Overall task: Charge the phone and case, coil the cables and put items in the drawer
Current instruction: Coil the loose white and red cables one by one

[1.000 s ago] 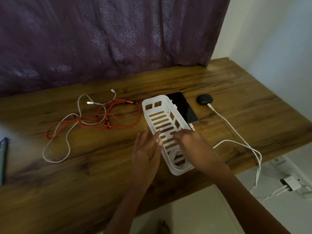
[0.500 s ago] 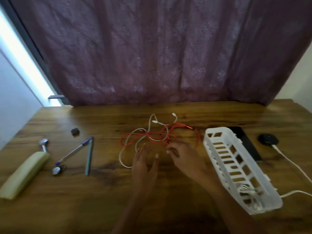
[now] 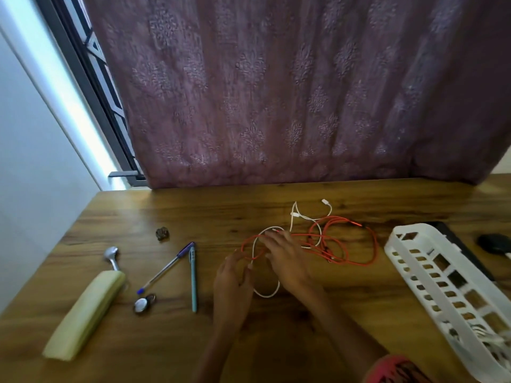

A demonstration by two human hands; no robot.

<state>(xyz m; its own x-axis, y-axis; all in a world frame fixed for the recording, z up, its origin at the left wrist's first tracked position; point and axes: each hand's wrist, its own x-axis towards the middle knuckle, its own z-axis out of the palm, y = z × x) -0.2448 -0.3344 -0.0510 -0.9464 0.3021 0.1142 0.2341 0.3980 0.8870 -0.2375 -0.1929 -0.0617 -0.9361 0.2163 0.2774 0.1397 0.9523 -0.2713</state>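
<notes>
A tangle of red cable (image 3: 347, 246) and white cable (image 3: 266, 293) lies on the wooden table (image 3: 345, 305). My right hand (image 3: 286, 257) rests over the tangle's left end, fingers curled on the red cable. Just left of it is my left hand (image 3: 233, 281), fingers apart and touching the white loop. A white slotted basket (image 3: 414, 268) stands at the right with a coiled white cable (image 3: 482, 338) in its near end. Behind the basket, the black phone (image 3: 457, 237) is mostly hidden. The black earbud case (image 3: 493, 242) sits at the far right.
Left of my hands lie a teal pen (image 3: 193, 283), a blue pen (image 3: 166, 269), a small metal fob (image 3: 142, 303), a spoon (image 3: 112, 257), a pale yellow pouch (image 3: 88, 310) and a small dark lump (image 3: 162, 233). A purple curtain (image 3: 276, 92) hangs behind the table.
My view swung left from the basket to the cable tangle. Both hands left the basket and moved onto the left end of the red and white cables.
</notes>
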